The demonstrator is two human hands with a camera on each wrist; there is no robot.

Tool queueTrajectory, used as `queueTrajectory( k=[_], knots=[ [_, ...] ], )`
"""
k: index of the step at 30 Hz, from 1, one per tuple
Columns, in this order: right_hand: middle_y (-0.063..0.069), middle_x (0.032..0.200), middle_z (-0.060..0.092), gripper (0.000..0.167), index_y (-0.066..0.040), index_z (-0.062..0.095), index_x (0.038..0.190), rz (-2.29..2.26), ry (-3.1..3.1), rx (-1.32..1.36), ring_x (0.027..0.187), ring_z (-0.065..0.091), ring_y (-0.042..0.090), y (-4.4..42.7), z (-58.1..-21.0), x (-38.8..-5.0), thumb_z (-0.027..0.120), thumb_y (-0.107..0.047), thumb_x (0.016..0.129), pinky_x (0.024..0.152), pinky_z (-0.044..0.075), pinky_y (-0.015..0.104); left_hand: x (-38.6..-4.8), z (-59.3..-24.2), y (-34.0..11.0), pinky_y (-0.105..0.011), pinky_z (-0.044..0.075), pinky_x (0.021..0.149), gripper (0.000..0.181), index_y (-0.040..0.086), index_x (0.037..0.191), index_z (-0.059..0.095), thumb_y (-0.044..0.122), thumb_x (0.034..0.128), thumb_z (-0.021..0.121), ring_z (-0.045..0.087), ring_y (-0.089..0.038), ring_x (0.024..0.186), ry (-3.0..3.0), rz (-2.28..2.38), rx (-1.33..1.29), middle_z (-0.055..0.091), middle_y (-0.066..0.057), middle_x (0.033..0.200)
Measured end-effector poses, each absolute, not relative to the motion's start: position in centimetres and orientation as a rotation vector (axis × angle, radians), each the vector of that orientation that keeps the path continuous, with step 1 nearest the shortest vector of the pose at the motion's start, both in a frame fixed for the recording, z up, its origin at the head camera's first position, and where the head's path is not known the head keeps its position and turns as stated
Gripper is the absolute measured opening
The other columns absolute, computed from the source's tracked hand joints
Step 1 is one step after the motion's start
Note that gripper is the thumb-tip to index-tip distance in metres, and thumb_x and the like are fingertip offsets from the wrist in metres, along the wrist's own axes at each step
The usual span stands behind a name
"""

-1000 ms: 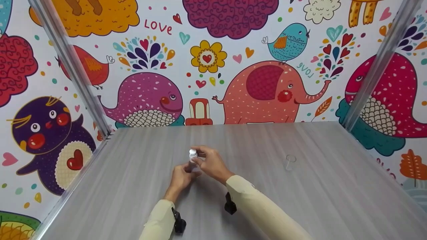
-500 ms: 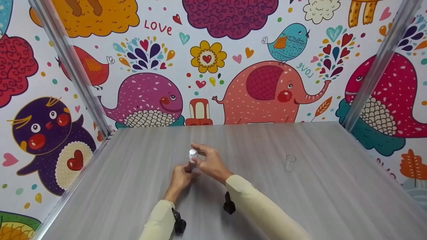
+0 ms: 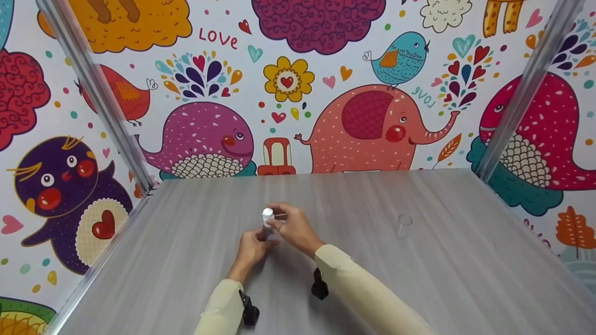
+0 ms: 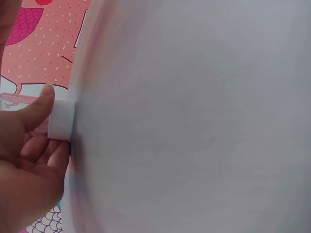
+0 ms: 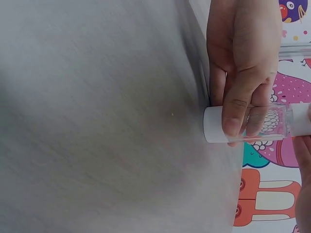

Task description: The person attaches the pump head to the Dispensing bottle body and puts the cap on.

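The left hand (image 3: 251,249) grips a clear bottle (image 5: 272,130) low down, the right hand (image 3: 297,230) its white cap (image 3: 268,217); a glass (image 3: 404,226) stands right.

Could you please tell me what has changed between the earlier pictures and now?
Very little: the head view has shifted slightly, so the printed wall sits a touch further left. Nothing was visibly gripped or released. The left hand still holds the lower end of the bottle, the right hand its white top; the clear glass stays put.
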State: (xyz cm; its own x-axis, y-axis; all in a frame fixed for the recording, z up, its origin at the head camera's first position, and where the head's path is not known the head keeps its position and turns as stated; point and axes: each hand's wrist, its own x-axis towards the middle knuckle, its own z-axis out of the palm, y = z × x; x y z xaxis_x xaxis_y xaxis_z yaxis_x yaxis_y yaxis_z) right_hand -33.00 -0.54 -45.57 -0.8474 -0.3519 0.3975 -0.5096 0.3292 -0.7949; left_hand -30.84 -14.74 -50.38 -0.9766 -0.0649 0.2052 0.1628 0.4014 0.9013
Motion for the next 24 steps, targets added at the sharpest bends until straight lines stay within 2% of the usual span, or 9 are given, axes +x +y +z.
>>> queueTrajectory(
  k=[6,10,13,19,21,24],
  knots=[
    [0.01,0.131,0.066,0.047,-0.005,0.059,0.134,1.583,-2.461,0.76,0.122,0.063,0.024,-0.38,-45.43,-32.68,0.072,-0.019,0.092,0.104,0.05,0.041,-30.66,-50.51,-14.71,-0.046,0.056,0.089,0.035,-0.007,0.112,0.072,-0.001,0.0777,0.077,0.069,-0.036,0.109,-2.453,-1.625,-0.07,0.07,-0.028,0.115],
    [0.013,0.137,0.062,0.044,-0.006,0.059,0.135,1.598,-2.455,0.771,0.125,0.061,0.026,-0.32,-45.18,-32.67,0.069,-0.018,0.094,0.106,0.049,0.044,-30.67,-50.41,-14.68,-0.049,0.056,0.09,0.03,-0.007,0.108,0.073,-0.001,0.0791,0.076,0.069,-0.038,0.108,-2.453,-1.614,-0.093,0.072,-0.027,0.112],
    [0.012,0.137,0.062,0.041,-0.007,0.059,0.135,1.585,-2.441,0.804,0.125,0.061,0.026,-0.35,-45.11,-32.67,0.066,-0.011,0.095,0.107,0.048,0.044,-30.73,-50.29,-14.68,-0.047,0.056,0.087,0.028,-0.007,0.106,0.074,-0.001,0.0786,0.076,0.07,-0.036,0.103,-2.458,-1.606,-0.102,0.073,-0.026,0.11],
    [0.012,0.132,0.065,0.036,-0.005,0.062,0.131,1.562,-2.398,0.849,0.12,0.064,0.025,-0.66,-45.22,-32.65,0.061,0.0,0.095,0.104,0.05,0.04,-30.79,-50.19,-14.84,-0.029,0.054,0.077,0.028,-0.006,0.105,0.075,0.0,0.0774,0.078,0.068,-0.027,0.095,-2.456,-1.605,-0.105,0.074,-0.024,0.107],
    [0.012,0.129,0.067,0.035,-0.005,0.064,0.129,1.541,-2.399,0.847,0.118,0.066,0.024,-0.7,-45.27,-32.68,0.06,0.002,0.095,0.102,0.051,0.037,-30.77,-50.19,-14.87,-0.029,0.054,0.077,0.029,-0.007,0.105,0.075,0.001,0.0774,0.078,0.068,-0.028,0.097,-2.453,-1.606,-0.12,0.074,-0.025,0.107],
    [0.011,0.126,0.069,0.033,-0.005,0.065,0.127,1.523,-2.393,0.839,0.115,0.067,0.023,-0.68,-45.34,-32.73,0.06,0.003,0.095,0.101,0.053,0.035,-30.73,-50.15,-14.87,-0.035,0.056,0.081,0.032,-0.007,0.108,0.074,0.002,0.0779,0.079,0.07,-0.033,0.102,-2.457,-1.602,-0.135,0.073,-0.026,0.109]
  ],
)
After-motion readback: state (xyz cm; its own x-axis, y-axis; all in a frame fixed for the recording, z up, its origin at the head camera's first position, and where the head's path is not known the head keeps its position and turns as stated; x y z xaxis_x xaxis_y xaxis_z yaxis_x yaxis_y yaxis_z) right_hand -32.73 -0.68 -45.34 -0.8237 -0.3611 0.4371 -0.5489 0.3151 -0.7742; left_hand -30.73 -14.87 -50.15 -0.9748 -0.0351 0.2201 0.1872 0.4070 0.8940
